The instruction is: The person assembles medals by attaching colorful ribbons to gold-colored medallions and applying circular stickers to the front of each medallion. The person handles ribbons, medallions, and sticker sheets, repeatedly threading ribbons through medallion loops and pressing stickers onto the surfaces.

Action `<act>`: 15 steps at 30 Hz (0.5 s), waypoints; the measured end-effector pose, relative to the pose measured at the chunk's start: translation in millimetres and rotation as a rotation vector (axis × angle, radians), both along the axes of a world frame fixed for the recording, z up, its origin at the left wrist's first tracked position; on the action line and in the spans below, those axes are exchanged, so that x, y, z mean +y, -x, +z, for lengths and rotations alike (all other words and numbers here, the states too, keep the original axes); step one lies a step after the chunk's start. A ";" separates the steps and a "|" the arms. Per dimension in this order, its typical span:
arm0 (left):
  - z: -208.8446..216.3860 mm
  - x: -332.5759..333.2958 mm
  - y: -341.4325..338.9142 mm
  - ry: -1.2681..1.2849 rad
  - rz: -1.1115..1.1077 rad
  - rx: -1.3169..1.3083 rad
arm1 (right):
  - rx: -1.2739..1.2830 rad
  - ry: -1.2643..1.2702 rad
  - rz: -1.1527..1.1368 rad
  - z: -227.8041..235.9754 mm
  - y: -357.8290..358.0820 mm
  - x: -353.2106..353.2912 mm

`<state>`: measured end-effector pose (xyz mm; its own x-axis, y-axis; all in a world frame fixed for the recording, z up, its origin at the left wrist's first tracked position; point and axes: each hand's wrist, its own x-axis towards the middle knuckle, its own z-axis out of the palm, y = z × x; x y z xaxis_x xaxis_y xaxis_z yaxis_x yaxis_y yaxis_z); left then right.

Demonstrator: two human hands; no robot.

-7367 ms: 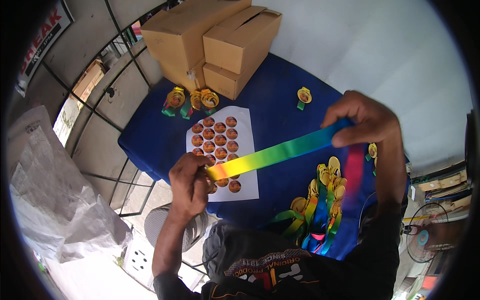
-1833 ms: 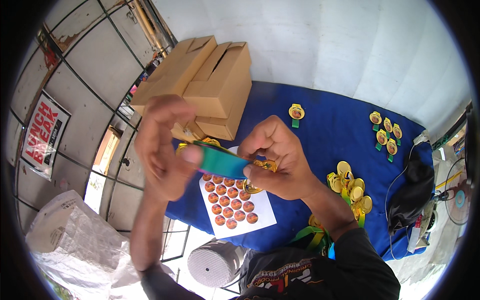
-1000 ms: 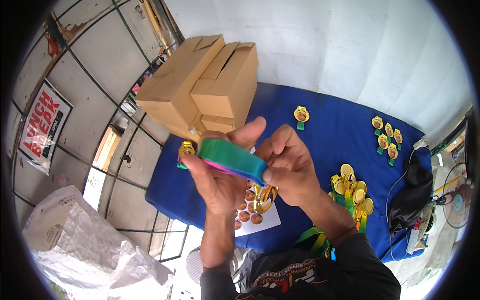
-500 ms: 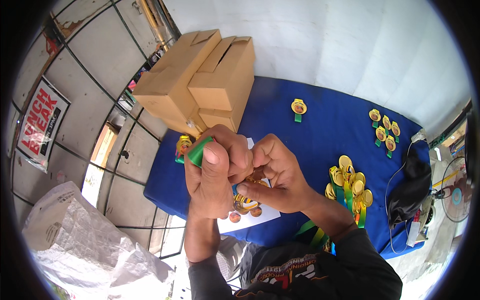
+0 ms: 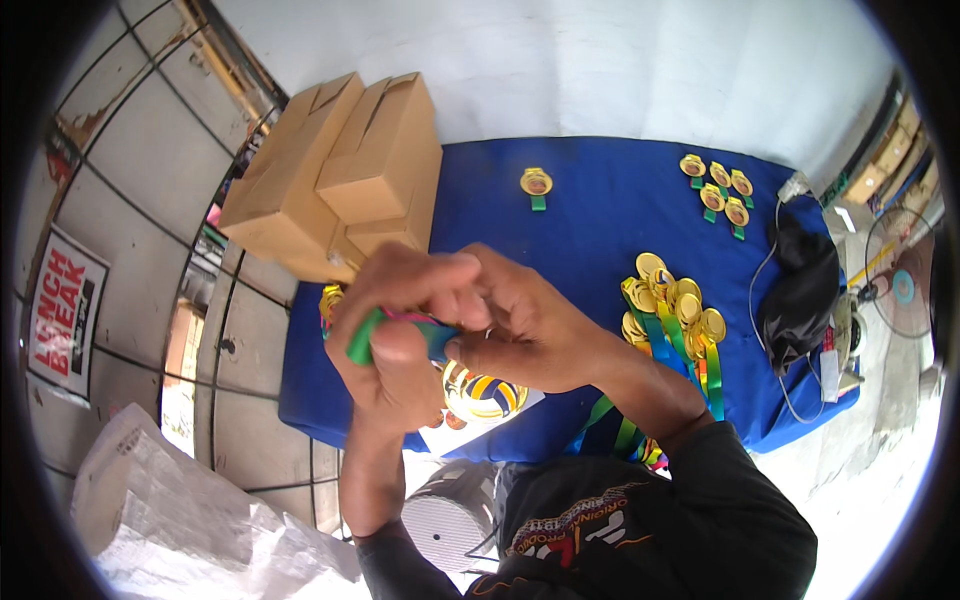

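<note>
In front of me, my left hand [image 5: 385,350] is closed around a folded medal ribbon [image 5: 360,342], green on the outside with blue and a bit of pink showing. Close against it, my right hand [image 5: 530,325] curls its fingers, its thumb on the blue part of the ribbon. Just below both hands hangs a gold medal [image 5: 485,393] with a blue, yellow and white ball design. Under it lies a white sheet [image 5: 480,430] with small round pictures, partly hidden by the hands and medal.
The blue-covered table [image 5: 570,250] holds a pile of gold medals [image 5: 660,290] with ribbons at right. Several medals [image 5: 715,195] lie at far right, a single medal [image 5: 536,183] at the back. Cardboard boxes [image 5: 340,165] stand at left, a black bag [image 5: 795,295] at the right edge.
The view has shifted, so the table things sit further left. My right hand's fingers have opened somewhat and turned over the ribbon; the medal below now shows its ball face.
</note>
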<state>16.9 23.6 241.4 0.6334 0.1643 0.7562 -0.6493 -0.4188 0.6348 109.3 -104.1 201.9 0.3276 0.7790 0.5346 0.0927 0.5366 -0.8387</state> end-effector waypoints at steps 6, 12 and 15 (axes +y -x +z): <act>-5.7 -35.1 7.1 -0.575 -0.092 -0.048 | 0.113 -0.062 0.080 -22.3 -9.1 -16.0; -24.5 -54.6 -3.5 -1.170 0.119 -0.243 | 0.293 -0.095 -0.051 -34.9 -30.1 -71.5; -33.8 -66.0 -17.2 -1.262 0.044 -0.259 | 0.420 -0.040 -0.044 -36.9 -44.2 -108.8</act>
